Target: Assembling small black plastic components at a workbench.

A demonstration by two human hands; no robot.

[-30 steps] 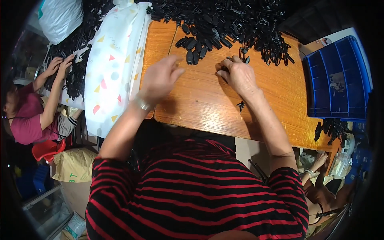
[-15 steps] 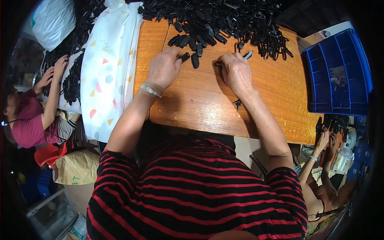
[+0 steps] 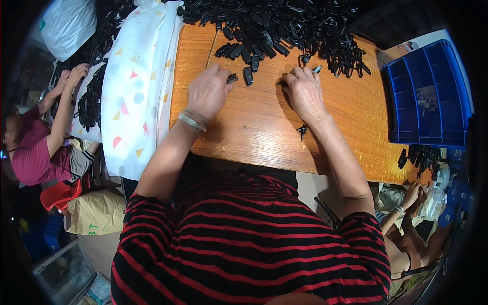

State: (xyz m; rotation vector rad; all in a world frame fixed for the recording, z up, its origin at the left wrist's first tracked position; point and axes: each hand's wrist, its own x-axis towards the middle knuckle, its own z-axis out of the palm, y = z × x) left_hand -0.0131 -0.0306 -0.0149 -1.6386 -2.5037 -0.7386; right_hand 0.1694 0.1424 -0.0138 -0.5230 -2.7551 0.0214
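Note:
My left hand is closed on a small black plastic piece, whose end sticks out past the thumb and finger. To the right, my right hand rests low over the wooden table with its fingers curled together; whatever they grip is mostly hidden. A pale blue tip shows beyond its knuckles; I cannot make out whether it is held. Between the hands, nearer the left one, lies a loose oblong black casing. Beside my right wrist is a small black forked part.
A heap of black plastic parts covers the table's far side. White patterned sheeting lies along the left, a blue crate at the right. One person in a purple top works at left; another person's hands are at lower right.
My left hand has drawn slightly nearer with its black piece turned. My right hand has shifted a little right. The co-workers' hands have moved.

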